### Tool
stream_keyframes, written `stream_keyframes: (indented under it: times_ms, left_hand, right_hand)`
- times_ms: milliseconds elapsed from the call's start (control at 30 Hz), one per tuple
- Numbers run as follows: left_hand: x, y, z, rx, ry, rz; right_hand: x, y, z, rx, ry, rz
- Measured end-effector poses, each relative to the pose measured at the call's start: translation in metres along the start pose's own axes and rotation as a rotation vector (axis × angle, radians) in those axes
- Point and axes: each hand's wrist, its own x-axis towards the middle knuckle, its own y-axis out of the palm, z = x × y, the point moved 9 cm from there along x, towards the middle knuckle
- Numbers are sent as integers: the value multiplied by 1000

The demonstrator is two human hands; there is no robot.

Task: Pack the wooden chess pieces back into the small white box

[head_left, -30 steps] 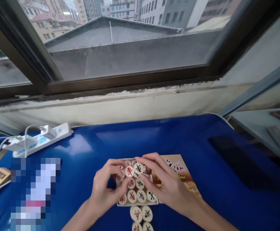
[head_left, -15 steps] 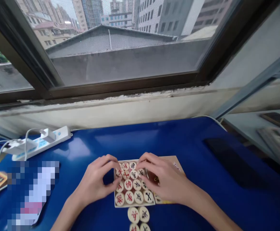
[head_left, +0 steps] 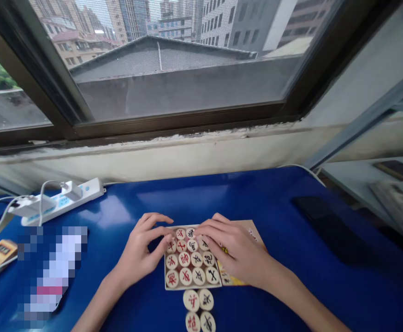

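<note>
A shallow white-edged box (head_left: 166, 276) holds round Chinese chess pieces in rows, red-marked on the left and black-marked on the right. My left hand (head_left: 144, 246) is at the box's upper left, fingers apart and thumb tip beside a red-marked piece (head_left: 171, 246). My right hand (head_left: 231, 246) reaches over the upper right corner. Its fingers are stretched out, with the tips touching or just above black-marked pieces, partly hiding them. Below the box lie loose pieces, a red-marked one (head_left: 191, 300) and a black-marked one (head_left: 206, 299) among them.
A printed box lid (head_left: 231, 275) lies against the box's right side, partly under my right hand. A power strip (head_left: 84, 193) with plugs and cables stands at the left back of the blue table (head_left: 174, 196). A dark flat object (head_left: 326, 230) lies on the right.
My left fingers have lifted and spread away from the left-side pieces. My right thumb has drawn back, uncovering a black-marked piece. The pieces remain in their rows.
</note>
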Motion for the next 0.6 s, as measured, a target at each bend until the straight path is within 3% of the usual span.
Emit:
stream_keyframes:
  times_ms: [600]
  left_hand:
    - [-1,-3,13,-34,-92,-111]
  right_hand:
    - [-3,1,-1,24,-8,-7]
